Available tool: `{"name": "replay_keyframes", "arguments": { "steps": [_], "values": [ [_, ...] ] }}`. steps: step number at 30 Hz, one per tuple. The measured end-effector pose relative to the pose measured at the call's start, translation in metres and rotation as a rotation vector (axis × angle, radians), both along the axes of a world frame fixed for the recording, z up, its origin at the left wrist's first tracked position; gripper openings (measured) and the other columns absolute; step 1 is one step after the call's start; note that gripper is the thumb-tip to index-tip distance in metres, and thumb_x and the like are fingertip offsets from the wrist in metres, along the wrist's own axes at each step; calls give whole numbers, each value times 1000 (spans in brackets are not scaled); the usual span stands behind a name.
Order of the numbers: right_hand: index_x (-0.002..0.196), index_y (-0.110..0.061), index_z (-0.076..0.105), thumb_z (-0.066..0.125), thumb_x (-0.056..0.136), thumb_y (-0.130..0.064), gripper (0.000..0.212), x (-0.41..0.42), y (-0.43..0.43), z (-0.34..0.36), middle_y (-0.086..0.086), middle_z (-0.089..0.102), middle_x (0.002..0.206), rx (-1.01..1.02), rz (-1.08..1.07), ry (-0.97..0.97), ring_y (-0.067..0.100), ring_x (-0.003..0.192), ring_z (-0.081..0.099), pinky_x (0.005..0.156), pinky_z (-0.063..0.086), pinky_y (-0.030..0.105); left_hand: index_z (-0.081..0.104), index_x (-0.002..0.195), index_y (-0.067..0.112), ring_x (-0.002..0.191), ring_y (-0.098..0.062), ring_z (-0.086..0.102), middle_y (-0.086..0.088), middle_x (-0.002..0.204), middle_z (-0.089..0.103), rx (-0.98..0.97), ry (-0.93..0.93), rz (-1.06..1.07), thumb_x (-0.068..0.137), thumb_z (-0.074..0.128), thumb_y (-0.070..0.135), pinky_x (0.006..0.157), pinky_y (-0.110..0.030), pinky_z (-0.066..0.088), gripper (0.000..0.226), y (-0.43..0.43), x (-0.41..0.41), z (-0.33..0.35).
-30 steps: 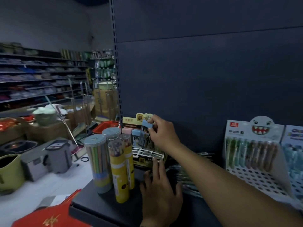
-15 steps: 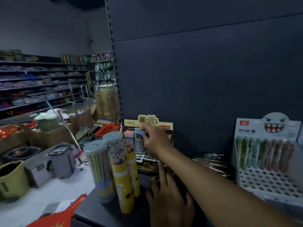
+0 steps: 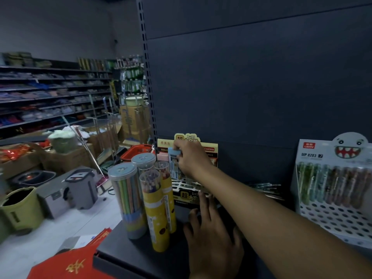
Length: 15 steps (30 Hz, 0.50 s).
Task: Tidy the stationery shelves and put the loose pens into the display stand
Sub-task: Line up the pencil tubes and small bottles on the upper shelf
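Both hands are at the stand [image 3: 184, 196]: right hand [image 3: 189, 160] pinches a blue-capped pack [image 3: 174, 166], long axis upright, over its slots; left hand [image 3: 211, 232] lies flat, fingers straight, just before it.

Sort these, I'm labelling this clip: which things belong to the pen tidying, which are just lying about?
Job: blue-capped case, right hand pinching it, yellow display stand, loose pens.
Lying about: pencil tubes, red basket, grey bucket.
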State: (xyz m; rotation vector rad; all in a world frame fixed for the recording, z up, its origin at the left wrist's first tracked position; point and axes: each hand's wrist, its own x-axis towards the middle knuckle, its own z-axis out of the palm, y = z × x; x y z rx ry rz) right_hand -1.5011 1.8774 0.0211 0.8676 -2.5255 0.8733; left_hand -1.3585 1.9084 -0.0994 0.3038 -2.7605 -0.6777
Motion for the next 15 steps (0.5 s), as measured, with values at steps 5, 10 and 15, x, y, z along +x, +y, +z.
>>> {"name": "replay_keyframes", "arguments": {
  "steps": [5,10,15],
  "values": [
    [98,-22,60,64,90,5,29,6,-8,-6,6,64,95,110,36,13,26,84,64,74,61,48,5,164,33,151,-27,19,12,173,-8,19,92,3,84,49,69,115,-56,26,98,2,-1,-7],
    [100,-15,66,61,91,3,21,7,-11,-11,9,65,100,179,-10,60,29,88,64,76,61,49,35,155,29,135,-31,42,6,162,35,30,89,-2,70,46,70,98,-60,44,95,2,-4,-9],
    [96,-13,71,60,87,8,25,3,-7,-4,10,68,101,211,-110,13,28,89,66,77,60,40,-2,162,37,151,-29,11,14,171,-18,41,57,-21,87,41,66,116,-56,22,91,0,0,-4]
  ]
}}
